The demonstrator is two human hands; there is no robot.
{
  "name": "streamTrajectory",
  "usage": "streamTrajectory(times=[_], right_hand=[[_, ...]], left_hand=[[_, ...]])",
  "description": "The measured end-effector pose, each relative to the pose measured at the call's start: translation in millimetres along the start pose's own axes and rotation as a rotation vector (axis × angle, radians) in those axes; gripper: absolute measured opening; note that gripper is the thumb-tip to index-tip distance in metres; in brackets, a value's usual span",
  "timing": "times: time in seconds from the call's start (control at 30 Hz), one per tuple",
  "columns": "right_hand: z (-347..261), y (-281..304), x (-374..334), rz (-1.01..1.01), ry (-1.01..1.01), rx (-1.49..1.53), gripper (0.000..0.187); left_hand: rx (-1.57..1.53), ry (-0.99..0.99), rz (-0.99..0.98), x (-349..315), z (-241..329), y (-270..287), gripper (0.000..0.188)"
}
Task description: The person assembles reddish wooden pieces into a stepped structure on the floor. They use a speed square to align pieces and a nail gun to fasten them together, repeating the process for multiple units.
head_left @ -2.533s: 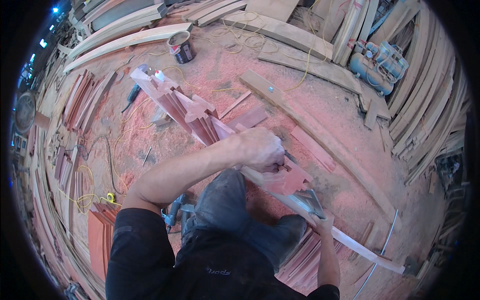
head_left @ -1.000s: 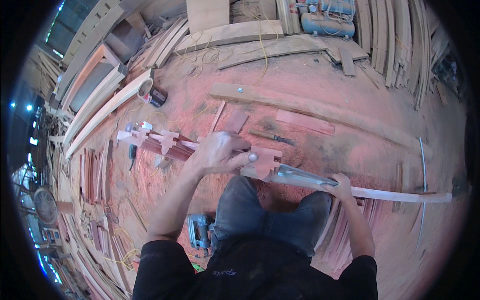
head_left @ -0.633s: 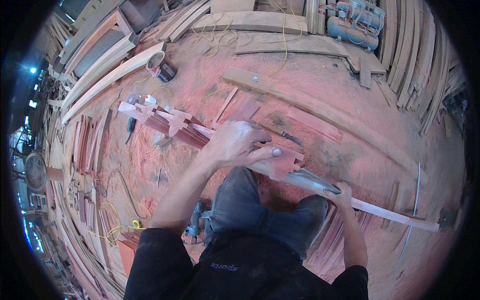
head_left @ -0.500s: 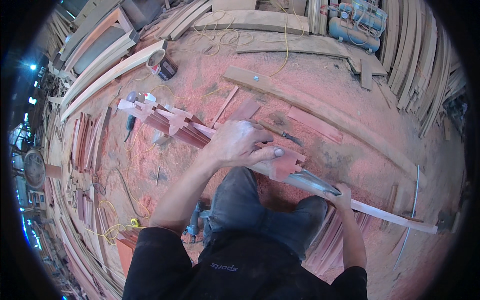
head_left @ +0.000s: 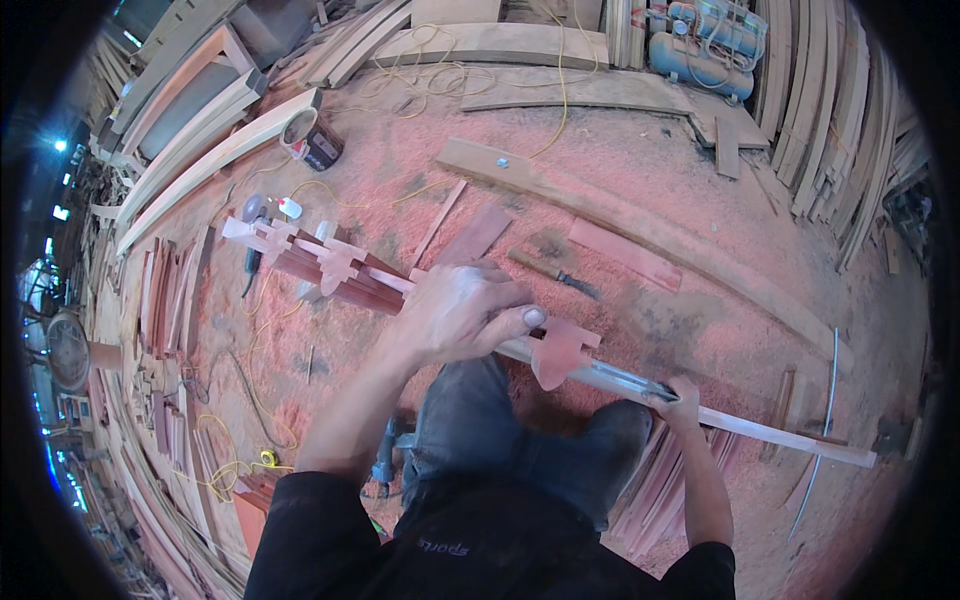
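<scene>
Pink-red sawdust covers the floor (head_left: 700, 345), where a long plank (head_left: 640, 235) runs slantwise beyond the hands, with a short reddish board (head_left: 625, 253) and a wooden-handled chisel (head_left: 553, 272) lying on its near side. Farther off stand a dark bucket (head_left: 312, 142) and a blue compressor (head_left: 705, 55); a yellow tape measure (head_left: 268, 458) lies at lower left. Nearer, a bundle of notched strips (head_left: 340, 265) lies left of the hands. The left hand (head_left: 470, 310) arches palm down, fingers curled and thumb reaching to the edge of a notched piece (head_left: 563, 355); whether it grips is hidden. The right hand (head_left: 680, 400) is closed around the end of a metal tool (head_left: 625, 380). The notched piece sits above the knees, on a long pale beam (head_left: 770, 429); it is flat, smooth and reddish, with stepped cutouts, while the tool is slim and shiny grey.
</scene>
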State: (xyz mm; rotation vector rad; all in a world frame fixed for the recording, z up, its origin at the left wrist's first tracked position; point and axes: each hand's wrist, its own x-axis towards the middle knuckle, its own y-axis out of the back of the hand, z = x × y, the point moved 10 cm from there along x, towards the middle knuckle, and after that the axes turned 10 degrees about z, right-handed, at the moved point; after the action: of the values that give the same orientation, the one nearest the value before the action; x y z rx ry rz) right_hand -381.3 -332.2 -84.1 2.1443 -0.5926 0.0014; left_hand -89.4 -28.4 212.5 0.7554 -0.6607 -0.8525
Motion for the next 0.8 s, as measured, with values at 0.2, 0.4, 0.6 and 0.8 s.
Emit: streamTrajectory(times=[0.2,0.4,0.6,0.8], right_hand=[[7,-4,-4,0.020,0.056,-0.031,0.035],[4,-2,-6,0.002,0.101,-0.018,0.027],[-4,2,-3,-0.015,0.153,0.013,0.036],[6,-2,-9,-0.156,0.016,0.042,0.040]], left_hand=[[-0.058,-0.001,0.021,1,-2,6,0.057],[-0.114,-0.027,0.062,0,-4,12,0.054],[-0.262,-0.039,0.127,-2,-9,20,0.059],[-0.254,-0.034,0.125,-7,-13,27,0.070]])
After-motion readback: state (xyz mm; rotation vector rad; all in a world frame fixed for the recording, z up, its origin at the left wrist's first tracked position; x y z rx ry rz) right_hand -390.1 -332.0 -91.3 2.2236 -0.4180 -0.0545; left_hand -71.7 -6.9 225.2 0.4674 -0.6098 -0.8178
